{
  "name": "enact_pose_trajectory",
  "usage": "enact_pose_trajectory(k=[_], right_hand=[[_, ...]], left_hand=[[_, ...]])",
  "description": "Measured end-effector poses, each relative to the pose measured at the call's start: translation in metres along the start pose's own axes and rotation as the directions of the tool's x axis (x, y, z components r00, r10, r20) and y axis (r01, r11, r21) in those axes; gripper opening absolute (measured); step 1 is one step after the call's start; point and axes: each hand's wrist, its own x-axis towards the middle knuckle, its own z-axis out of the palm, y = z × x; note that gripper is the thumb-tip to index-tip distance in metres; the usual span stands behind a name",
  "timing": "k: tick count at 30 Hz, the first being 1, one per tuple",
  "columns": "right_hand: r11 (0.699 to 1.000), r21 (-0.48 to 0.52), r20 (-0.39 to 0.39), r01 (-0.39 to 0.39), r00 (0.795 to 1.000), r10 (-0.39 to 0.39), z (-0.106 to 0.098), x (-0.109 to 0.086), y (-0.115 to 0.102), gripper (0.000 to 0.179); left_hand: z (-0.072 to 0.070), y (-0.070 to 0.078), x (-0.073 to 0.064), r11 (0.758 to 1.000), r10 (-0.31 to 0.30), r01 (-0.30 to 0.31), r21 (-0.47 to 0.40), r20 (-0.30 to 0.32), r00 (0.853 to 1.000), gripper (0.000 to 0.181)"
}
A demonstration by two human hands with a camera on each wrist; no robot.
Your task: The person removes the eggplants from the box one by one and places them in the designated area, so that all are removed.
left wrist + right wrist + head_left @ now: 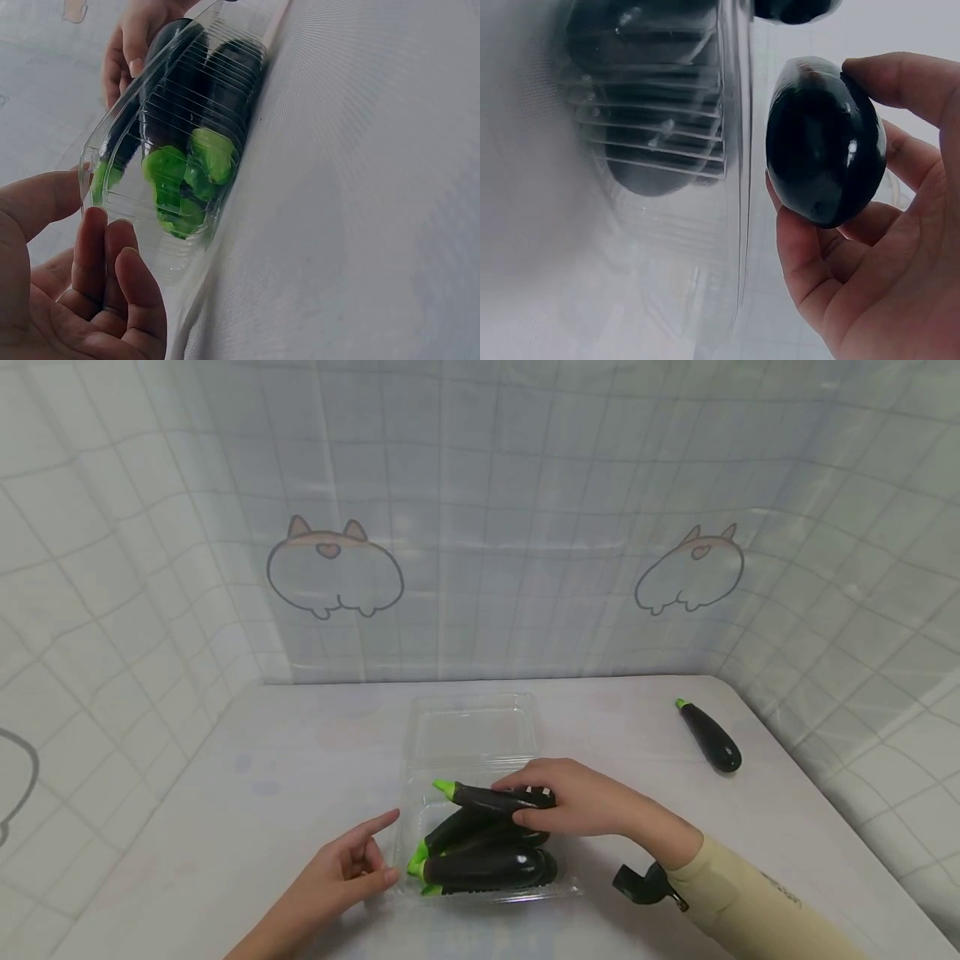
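A clear plastic clamshell box (401,852) lies on the table, its lid (472,731) folded back behind it. Inside are several dark eggplants (483,867) with green stems, lying side by side. My right hand (581,797) grips another eggplant (476,797) by its thick end, over the back of the box; its stem points left. In the right wrist view this eggplant (821,142) is between thumb and fingers, above the box's rim. My left hand (337,868) is at the box's left side, index finger and thumb spread at the rim (88,161), other fingers loosely curled.
One more eggplant (711,737) lies at the table's right, its stem toward the back. A black strap piece (643,885) hangs by the right sleeve (750,893). Grid-patterned cloth walls (487,527) enclose the white table (300,752) at the back and sides.
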Motion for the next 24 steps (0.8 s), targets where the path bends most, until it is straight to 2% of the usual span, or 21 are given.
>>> enact_pose_trajectory(k=[7,14,24], right_hand=[[0.999,-0.014,-0.059,-0.040,0.997,0.039,-0.002,-0.008,0.006,0.038],[0.992,0.021,-0.098,-0.122,0.987,0.124,-0.007,-0.017,0.012,0.038],[0.980,0.092,-0.162,-0.177,0.968,0.190,-0.009,-0.026,0.027,0.038]], left_hand=[[0.000,0.000,0.000,1.000,0.002,-0.002,-0.004,0.006,1.000,0.075],[0.001,0.000,0.000,1.000,-0.010,0.010,-0.024,0.001,1.000,0.075],[0.002,0.001,0.000,0.999,-0.029,0.029,-0.019,-0.007,1.000,0.075]])
